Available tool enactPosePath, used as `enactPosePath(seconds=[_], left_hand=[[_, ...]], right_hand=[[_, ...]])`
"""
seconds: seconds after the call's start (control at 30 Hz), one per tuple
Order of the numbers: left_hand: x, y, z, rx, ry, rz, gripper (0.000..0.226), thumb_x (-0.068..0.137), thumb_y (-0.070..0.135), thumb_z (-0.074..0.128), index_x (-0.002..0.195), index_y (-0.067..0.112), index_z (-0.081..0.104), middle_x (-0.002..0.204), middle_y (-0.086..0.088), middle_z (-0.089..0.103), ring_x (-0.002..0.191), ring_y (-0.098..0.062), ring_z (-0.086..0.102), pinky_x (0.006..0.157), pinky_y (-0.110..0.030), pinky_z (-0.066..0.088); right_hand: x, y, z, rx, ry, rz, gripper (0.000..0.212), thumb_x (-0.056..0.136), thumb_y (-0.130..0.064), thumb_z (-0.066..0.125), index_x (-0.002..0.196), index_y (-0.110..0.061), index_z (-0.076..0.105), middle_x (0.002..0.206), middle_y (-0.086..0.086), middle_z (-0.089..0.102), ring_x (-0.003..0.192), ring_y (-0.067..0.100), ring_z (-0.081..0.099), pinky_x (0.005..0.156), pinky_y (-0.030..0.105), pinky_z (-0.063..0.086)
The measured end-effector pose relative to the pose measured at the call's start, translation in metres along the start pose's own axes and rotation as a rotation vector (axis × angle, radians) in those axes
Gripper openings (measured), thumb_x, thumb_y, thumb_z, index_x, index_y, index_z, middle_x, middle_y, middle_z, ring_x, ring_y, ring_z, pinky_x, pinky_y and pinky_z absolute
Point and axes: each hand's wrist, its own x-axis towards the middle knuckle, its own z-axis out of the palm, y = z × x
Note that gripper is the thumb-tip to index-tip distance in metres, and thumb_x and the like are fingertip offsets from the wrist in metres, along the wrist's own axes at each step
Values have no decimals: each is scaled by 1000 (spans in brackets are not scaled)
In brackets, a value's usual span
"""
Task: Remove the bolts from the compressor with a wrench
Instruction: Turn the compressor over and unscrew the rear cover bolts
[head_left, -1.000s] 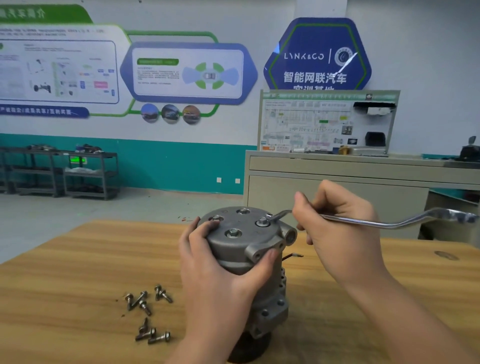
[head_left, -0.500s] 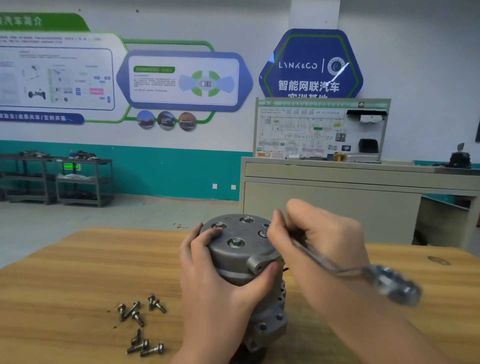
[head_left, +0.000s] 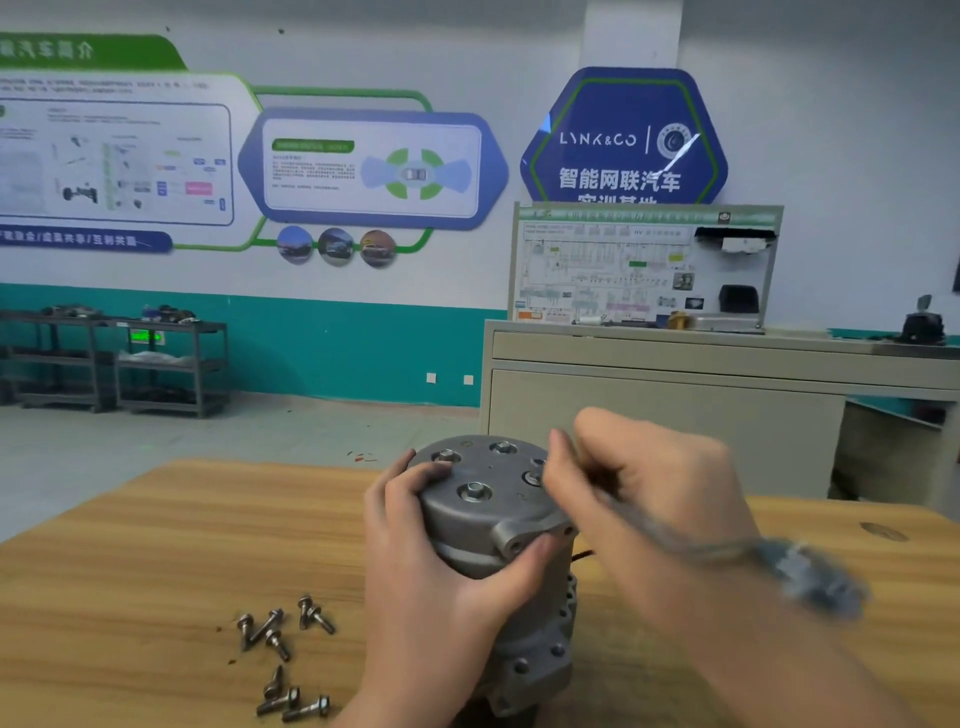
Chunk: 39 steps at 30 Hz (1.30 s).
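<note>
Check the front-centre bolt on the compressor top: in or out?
In. The bolt sits with its head and washer on the compressor end plate; seven removed bolts lie on the table.

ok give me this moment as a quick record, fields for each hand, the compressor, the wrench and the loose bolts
left hand: grips the compressor's upper body, steadying it
right hand: holds the wrench at the cap's right edge
compressor: upright on the wooden table
wrench: motion-blurred, handle pointing right and toward the camera
bolts in cap: several visible in the top face
loose bolts: scattered on the table left of the compressor
</note>
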Motion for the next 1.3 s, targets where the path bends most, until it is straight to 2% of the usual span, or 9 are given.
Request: enactPosePath(seconds=[0.13, 0.27, 0.4, 0.53, 0.63, 0.83, 1.0, 1.07, 1.3], left_hand=[[-6, 6, 4, 20, 30, -59, 72, 37, 65, 71, 102, 52, 43, 125, 12, 38, 120, -9, 45, 101, -36, 43], [-5, 5, 1, 36, 23, -38, 72, 38, 70, 70, 103, 56, 41, 123, 18, 38, 117, 4, 42, 94, -18, 35], [10, -7, -14, -123, -150, -91, 72, 43, 62, 78, 107, 53, 48, 123, 29, 47, 117, 6, 50, 94, -22, 45], [26, -18, -33, -336, -362, -145, 78, 44, 67, 85, 113, 49, 56, 122, 17, 62, 110, -10, 64, 84, -27, 56], [28, -23, -35, -360, -427, -181, 88, 47, 77, 80, 126, 54, 49, 126, 16, 63, 115, -12, 63, 86, -28, 55], [25, -26, -27, -323, -485, -257, 109, 37, 81, 80, 134, 55, 36, 122, 30, 61, 112, 4, 60, 79, -14, 53], [21, -24, -26, -140, -400, -156, 110, 32, 89, 73, 130, 63, 31, 119, 34, 41, 113, 14, 49, 82, -7, 47], [16, -23, -22, -134, -349, -127, 102, 34, 86, 75, 124, 66, 32, 123, 27, 41, 115, 9, 50, 92, -18, 48], [7, -19, -12, -196, -300, -141, 103, 37, 79, 82, 125, 66, 31, 125, 34, 53, 118, 2, 56, 103, -43, 48]], right_hand=[[-6, -5, 13, -132, 19, -102, 60, 69, -5, 72, 73, -37, 21, 58, -12, 21, 52, 11, 28, 48, 20, 29], [1, 7, 9, 206, 29, 24, 40, 79, -17, 63, 60, -29, 29, 53, -11, 34, 48, 3, 32, 48, 10, 24], [10, 41, -7, 609, -138, 318, 27, 72, -32, 69, 57, -22, 49, 53, 1, 50, 45, 6, 44, 46, 17, 36], [9, 67, 3, 1406, -330, 776, 30, 61, -17, 87, 63, -15, 58, 54, 6, 54, 39, 10, 44, 37, 18, 34], [9, 67, 24, 1654, -132, 1122, 26, 64, -21, 81, 67, -7, 58, 49, 3, 48, 33, 4, 39, 28, 12, 28], [20, 59, 15, 1381, 391, 1016, 25, 64, -20, 75, 56, -18, 51, 45, -1, 47, 29, 2, 36, 28, 12, 25], [10, 44, 2, 671, 394, 592, 48, 89, -18, 67, 49, -18, 39, 41, 4, 48, 31, 9, 42, 35, 15, 31], [4, 36, 5, 472, 374, 482, 45, 90, -15, 64, 53, -11, 39, 45, 11, 51, 33, 6, 46, 35, 13, 34], [1, 26, 6, 306, 332, 270, 45, 88, -7, 61, 53, -4, 33, 50, 14, 39, 44, 33, 48, 43, 25, 32]])
